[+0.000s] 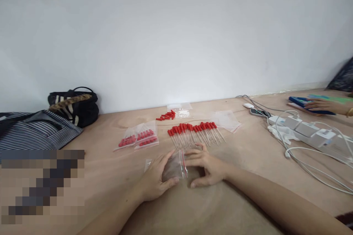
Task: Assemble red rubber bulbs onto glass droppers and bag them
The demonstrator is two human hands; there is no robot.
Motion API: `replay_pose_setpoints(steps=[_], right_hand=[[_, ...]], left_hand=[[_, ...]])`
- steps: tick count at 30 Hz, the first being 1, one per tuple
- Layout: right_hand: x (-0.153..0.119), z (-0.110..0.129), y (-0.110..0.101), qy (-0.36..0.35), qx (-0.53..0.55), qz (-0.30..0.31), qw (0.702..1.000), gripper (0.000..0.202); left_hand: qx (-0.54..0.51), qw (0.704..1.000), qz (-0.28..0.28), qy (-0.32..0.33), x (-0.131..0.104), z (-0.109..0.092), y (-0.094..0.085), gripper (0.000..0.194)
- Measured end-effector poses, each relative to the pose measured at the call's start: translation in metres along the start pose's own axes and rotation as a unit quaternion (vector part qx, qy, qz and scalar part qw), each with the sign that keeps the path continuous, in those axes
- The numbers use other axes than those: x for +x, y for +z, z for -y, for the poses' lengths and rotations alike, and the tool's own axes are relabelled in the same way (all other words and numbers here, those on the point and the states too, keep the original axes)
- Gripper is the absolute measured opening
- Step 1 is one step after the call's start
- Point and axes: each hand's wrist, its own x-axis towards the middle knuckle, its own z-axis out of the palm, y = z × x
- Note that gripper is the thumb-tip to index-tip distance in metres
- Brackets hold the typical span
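A clear zip-lock bag [173, 167] with a red strip along its right edge is held in my left hand [156, 176], thumb at the front and fingers along its far side. My right hand [205, 167] is just right of the strip, its thumb and fingers apart; whether its fingertips touch the bag I cannot tell. Just beyond my hands lies a row of thin pale sticks with red tips [193, 128]. To their left are filled zip-lock bags [146, 136] with red-tipped pieces inside. Farther back sits a small heap of loose red caps [167, 115].
Thin white sticks [183, 113] lie on a bag at the back, with flat clear bags [226, 119] to the right. A power strip with chargers and cables [311, 130] fills the right side. Another person's hand [322, 104] is beyond. A black bag [82, 108] stands left.
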Motion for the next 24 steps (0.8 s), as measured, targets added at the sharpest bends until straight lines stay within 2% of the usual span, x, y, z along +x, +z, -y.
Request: replay_pose_setpoints(steps=[2, 3, 5, 6, 7, 9, 11, 16, 19, 24], right_hand=[[0.003, -0.014, -0.009, 0.108, -0.007, -0.086, 0.99, 0.035], [0.005, -0.023, -0.015, 0.192, -0.026, -0.133, 0.972, 0.027], [0.012, -0.044, -0.027, 0.379, -0.081, -0.194, 0.901, 0.022], [0.015, -0.054, -0.033, 0.461, -0.105, -0.196, 0.859, 0.025], [0.018, -0.064, -0.037, 0.491, -0.112, -0.197, 0.841, 0.031], [0.025, -0.079, -0.042, 0.525, -0.12, -0.187, 0.821, 0.038], [0.03, -0.088, -0.041, 0.537, -0.118, -0.176, 0.817, 0.038], [0.037, -0.093, -0.037, 0.564, -0.106, -0.162, 0.803, 0.033], [0.039, -0.095, -0.036, 0.565, -0.086, -0.166, 0.804, 0.033], [0.04, -0.094, -0.044, 0.535, -0.026, -0.2, 0.82, 0.032]], left_hand=[[0.006, 1.0, -0.007, 0.005, 0.001, 0.0, 0.001, 0.069], [0.009, 1.0, -0.007, 0.008, 0.001, -0.001, 0.001, 0.069], [0.013, 1.0, -0.006, 0.013, 0.002, -0.002, 0.0, 0.07], [0.015, 1.0, -0.007, 0.015, 0.003, -0.002, 0.0, 0.07], [0.017, 1.0, -0.006, 0.016, 0.004, -0.002, 0.0, 0.07], [0.02, 1.0, -0.007, 0.017, 0.004, -0.001, 0.0, 0.07], [0.021, 1.0, -0.008, 0.02, 0.005, 0.0, 0.001, 0.07], [0.024, 0.999, -0.011, 0.027, 0.004, 0.004, 0.006, 0.077], [0.03, 0.999, -0.01, 0.038, 0.003, 0.004, 0.007, 0.085], [0.044, 0.998, 0.001, 0.049, 0.004, 0.001, 0.004, 0.067]])
